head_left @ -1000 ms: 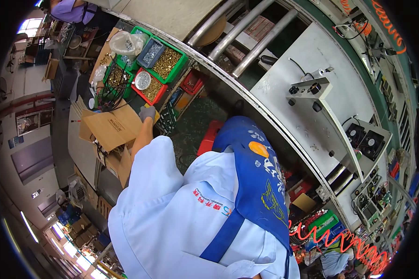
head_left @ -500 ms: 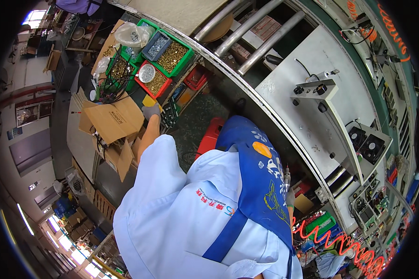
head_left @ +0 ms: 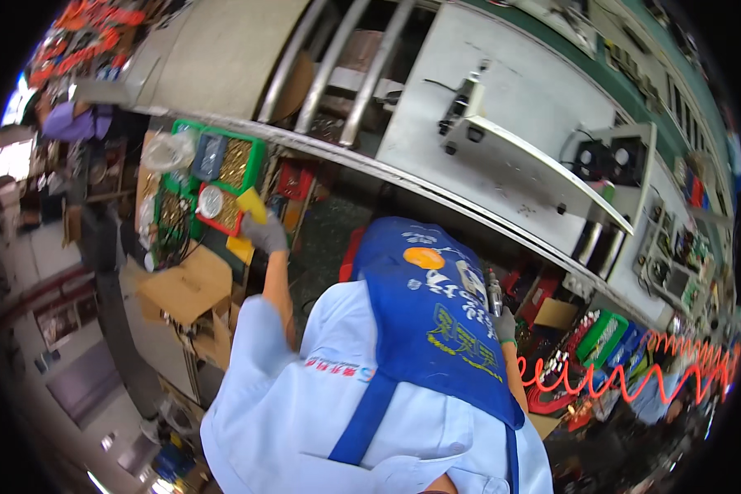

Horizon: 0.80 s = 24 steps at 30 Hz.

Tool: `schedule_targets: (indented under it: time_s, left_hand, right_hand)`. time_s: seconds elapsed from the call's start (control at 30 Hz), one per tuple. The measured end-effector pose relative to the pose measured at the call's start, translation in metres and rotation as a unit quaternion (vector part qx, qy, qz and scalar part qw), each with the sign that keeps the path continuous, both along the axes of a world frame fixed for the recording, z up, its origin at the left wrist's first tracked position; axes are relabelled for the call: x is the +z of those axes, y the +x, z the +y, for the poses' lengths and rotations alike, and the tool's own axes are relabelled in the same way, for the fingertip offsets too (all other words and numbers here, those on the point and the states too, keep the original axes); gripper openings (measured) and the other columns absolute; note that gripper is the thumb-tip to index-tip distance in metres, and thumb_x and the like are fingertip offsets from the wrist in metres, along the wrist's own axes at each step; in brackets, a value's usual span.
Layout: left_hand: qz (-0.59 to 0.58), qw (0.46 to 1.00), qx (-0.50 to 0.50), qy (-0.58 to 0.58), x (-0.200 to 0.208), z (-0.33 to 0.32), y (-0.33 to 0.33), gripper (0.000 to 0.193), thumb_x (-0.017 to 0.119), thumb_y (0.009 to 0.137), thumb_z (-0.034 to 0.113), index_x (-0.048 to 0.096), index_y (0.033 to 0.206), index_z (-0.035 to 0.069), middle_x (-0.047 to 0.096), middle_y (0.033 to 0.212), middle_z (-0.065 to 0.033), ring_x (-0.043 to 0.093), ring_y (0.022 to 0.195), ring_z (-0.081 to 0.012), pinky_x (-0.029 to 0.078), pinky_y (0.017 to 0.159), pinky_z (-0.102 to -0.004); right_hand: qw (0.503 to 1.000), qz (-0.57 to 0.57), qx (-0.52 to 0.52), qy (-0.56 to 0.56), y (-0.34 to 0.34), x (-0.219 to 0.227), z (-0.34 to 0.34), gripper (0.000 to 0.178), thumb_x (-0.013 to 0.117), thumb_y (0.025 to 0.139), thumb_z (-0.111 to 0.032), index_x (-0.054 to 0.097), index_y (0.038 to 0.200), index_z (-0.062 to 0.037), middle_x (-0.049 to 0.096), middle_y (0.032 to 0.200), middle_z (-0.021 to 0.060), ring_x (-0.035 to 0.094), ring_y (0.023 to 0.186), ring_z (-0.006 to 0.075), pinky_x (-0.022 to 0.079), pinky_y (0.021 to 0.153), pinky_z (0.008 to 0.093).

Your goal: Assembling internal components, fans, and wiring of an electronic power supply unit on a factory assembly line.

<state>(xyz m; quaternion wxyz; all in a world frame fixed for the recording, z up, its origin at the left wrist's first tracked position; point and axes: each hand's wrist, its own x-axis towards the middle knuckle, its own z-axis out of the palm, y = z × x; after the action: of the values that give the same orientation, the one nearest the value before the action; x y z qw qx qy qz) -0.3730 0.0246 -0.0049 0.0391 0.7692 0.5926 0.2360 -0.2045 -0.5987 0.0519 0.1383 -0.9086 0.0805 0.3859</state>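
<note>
My left hand [head_left: 265, 234], in a grey glove, reaches out to the bins at the left and is closed on a small yellow card [head_left: 253, 205]. A second yellow piece [head_left: 240, 249] lies just below that hand, beside the open cardboard box [head_left: 186, 286]. Right past the card are a red bin [head_left: 232, 216] of small brass-coloured parts with a round dish [head_left: 211, 200] in it, and a green bin [head_left: 259, 156] of more such parts. My right hand [head_left: 505, 324], gloved too, hangs by the apron at the right, closed around a slim power screwdriver [head_left: 494, 292].
A long workbench [head_left: 436, 198] with metal rollers [head_left: 333, 66] crosses in front of me. On it stands a white panel [head_left: 543, 160] near black fans [head_left: 609, 160]. An orange coiled hose [head_left: 584, 383] stretches across the right. Another person in purple [head_left: 70, 122] is at far left.
My view has swung toward the left end of the bench. The left hand now shows a yellow card raised over the red bin, and a second yellow piece has come into sight below.
</note>
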Motion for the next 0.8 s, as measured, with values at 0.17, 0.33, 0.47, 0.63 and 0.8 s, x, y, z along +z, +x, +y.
schedule_targets:
  time_s: [0.17,0.33,0.47,0.63,0.8]
  left_hand:
    - [-0.037,0.995,0.081,-0.046,0.0,0.028,0.017,0.059,0.077,0.08,0.023,0.054,0.129,0.0,0.054,0.128,-0.0241,0.051,0.122,-0.0402,0.042,0.104,-0.0459]
    - [-0.141,0.979,0.127,-0.072,0.012,0.029,-0.022,0.061,0.076,0.082,0.024,0.053,0.13,-0.006,0.053,0.129,-0.0237,0.053,0.12,-0.0371,0.043,0.104,-0.0427]
    - [-0.379,0.902,0.093,-0.185,0.023,0.034,-0.031,0.059,0.075,0.086,0.019,0.05,0.133,-0.006,0.058,0.122,-0.0173,0.061,0.107,-0.0299,0.049,0.096,-0.0364]
    - [-0.645,0.608,0.026,-0.463,0.075,0.005,-0.018,0.048,0.06,0.095,0.022,0.048,0.137,0.001,0.06,0.122,-0.0095,0.061,0.107,-0.0249,0.05,0.095,-0.0376]
    - [-0.67,0.413,-0.102,-0.608,0.116,-0.045,0.073,0.055,0.071,0.088,0.027,0.052,0.135,0.006,0.06,0.13,-0.0084,0.057,0.119,-0.0246,0.046,0.1,-0.0392]
  right_hand:
    - [0.999,-0.038,-0.027,-0.008,-0.039,-0.057,-0.048,0.044,0.072,0.077,-0.033,0.061,0.101,0.0021,0.068,0.096,0.0299,0.066,0.095,0.046,0.05,0.084,0.0504]
    - [0.999,0.02,0.016,-0.031,-0.036,-0.072,-0.077,0.05,0.075,0.078,-0.042,0.059,0.098,0.001,0.067,0.096,0.0296,0.065,0.095,0.0466,0.049,0.081,0.0506]
    - [0.999,-0.001,0.033,0.007,-0.038,-0.082,-0.084,0.047,0.075,0.079,-0.039,0.059,0.099,0.0005,0.067,0.094,0.0282,0.066,0.092,0.0455,0.049,0.08,0.0488]
    - [0.993,-0.024,0.071,0.091,0.03,0.028,0.024,0.037,0.071,0.079,-0.023,0.06,0.105,0.0013,0.067,0.088,0.0238,0.067,0.083,0.0369,0.05,0.077,0.0436]
    - [0.945,0.086,-0.069,0.308,0.088,0.095,0.137,0.032,0.07,0.078,-0.015,0.062,0.105,0.0003,0.062,0.077,0.0032,0.056,0.067,0.0086,0.047,0.06,0.0281]
